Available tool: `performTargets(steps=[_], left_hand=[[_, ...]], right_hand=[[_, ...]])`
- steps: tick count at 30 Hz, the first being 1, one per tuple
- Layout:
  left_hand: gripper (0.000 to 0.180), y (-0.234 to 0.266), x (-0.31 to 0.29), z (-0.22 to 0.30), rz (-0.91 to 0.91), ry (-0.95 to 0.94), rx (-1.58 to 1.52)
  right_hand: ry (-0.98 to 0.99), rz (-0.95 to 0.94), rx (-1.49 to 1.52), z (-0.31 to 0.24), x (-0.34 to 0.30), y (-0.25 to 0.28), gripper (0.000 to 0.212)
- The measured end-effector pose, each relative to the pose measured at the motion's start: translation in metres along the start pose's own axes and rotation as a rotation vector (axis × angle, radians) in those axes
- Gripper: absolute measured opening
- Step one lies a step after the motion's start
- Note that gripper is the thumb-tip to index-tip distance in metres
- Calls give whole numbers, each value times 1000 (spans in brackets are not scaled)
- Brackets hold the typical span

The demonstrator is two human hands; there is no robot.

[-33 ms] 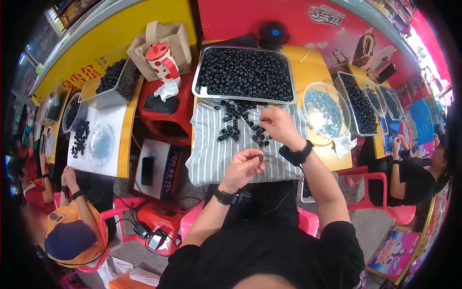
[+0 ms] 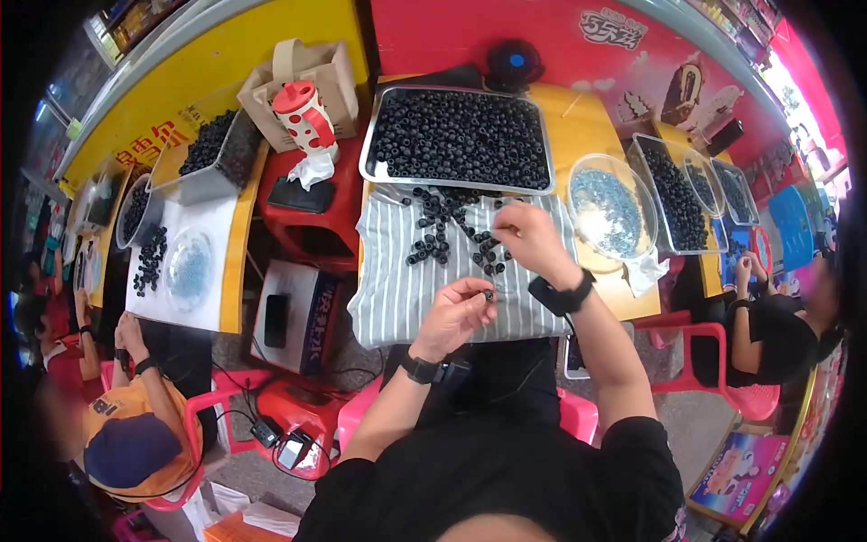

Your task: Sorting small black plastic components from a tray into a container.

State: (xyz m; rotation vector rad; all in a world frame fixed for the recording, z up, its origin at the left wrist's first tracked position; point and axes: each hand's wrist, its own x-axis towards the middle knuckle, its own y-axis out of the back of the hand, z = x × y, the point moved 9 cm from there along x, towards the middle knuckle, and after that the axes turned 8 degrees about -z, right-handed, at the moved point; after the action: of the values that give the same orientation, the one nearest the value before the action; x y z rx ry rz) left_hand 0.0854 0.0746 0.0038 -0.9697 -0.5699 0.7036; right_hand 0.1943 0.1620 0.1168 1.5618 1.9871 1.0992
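Left hand (image 2: 459,312) pinches a black ring (image 2: 489,294) above the cloth's (image 2: 397,289) near edge.

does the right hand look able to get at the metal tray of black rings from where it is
Probably yes. The right hand hovers over the striped cloth, just short of the metal tray, and only loose black rings lie between them.

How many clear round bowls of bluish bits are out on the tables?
2. One clear round bowl of bluish bits sits right of the big metal tray of black rings; another lies on the white-covered table at left. Others may be hidden.
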Motion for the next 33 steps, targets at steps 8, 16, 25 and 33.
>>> performTargets(steps=[8, 16, 25, 33], left_hand=[[21, -2, 2, 1, 8, 5, 53], [20, -4, 0, 1, 24, -5, 46], [20, -3, -1, 1, 50, -10, 60], [18, -3, 1, 0, 26, -10, 116]], right_hand=[[-156, 46, 22, 17, -111, -18, 8], [-193, 185, 1078, -14, -119, -41, 10], [-143, 234, 1029, -11, -119, -46, 10], [-115, 166, 700, -16, -114, -30, 6]])
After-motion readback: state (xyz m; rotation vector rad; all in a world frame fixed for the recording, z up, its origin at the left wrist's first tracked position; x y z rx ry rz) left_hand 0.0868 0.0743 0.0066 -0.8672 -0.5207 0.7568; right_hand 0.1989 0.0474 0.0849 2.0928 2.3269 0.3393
